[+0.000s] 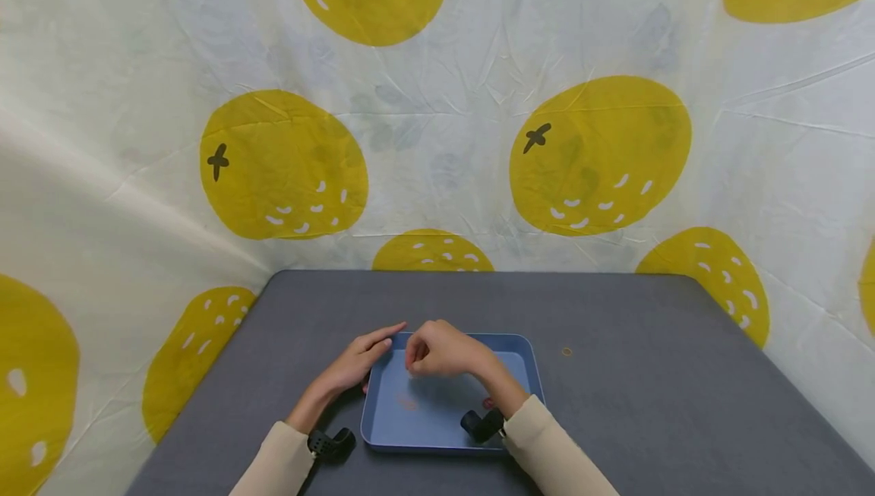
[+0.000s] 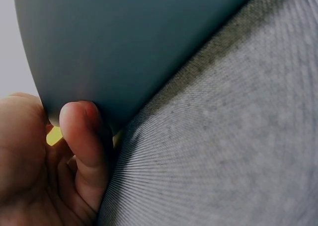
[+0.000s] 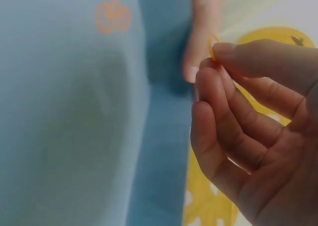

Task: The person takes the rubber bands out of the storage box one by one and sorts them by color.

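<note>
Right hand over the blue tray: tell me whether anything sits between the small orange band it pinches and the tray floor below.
Nothing visible does. The right hand pinches the orange band above the blue tray; the floor beneath looks bare, with other small orange bands lying off to one side.

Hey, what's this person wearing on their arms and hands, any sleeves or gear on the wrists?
Both arms wear long cream sleeves, the left sleeve and the right sleeve, ending at the wrists. A small black device is strapped at each wrist: the left wrist device and the right wrist device. The left hand and right hand are bare, with no gloves; no rings show.
</note>
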Demonstrator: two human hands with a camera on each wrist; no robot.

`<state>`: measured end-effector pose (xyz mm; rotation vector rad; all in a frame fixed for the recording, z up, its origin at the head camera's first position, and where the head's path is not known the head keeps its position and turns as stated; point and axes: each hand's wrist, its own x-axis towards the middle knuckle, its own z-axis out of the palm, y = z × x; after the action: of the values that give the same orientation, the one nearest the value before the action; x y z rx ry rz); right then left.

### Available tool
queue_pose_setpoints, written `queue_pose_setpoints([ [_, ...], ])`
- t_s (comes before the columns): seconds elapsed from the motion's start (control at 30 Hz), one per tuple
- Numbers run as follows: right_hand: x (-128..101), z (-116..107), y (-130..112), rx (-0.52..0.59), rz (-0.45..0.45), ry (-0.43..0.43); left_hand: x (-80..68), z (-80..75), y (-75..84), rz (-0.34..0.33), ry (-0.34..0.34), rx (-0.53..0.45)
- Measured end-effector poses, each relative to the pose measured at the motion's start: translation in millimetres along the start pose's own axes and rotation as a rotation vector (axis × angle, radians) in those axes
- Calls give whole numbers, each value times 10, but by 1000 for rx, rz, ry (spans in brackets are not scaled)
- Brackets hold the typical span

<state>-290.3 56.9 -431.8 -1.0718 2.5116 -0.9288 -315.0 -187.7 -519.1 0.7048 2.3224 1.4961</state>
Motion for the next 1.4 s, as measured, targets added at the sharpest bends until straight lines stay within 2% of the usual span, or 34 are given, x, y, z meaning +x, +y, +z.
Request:
queue_pose_setpoints([
  [0.13,-83,-113,-27,34,-6,32,5,0,0,-6,1,-3],
  [0.5,-397,-395,-8,45,1,152,25,25,6,-8,4,0],
  [0.67,-554,-510,31,57,27,182,18,23,22,-13,10,1],
  [0.9,-771,-659,107,41,67,236,15,16,25,9,-7,6],
  [1.4,-1215,-925,374,-17,139,298,-1,29,31,-46,17,-5],
])
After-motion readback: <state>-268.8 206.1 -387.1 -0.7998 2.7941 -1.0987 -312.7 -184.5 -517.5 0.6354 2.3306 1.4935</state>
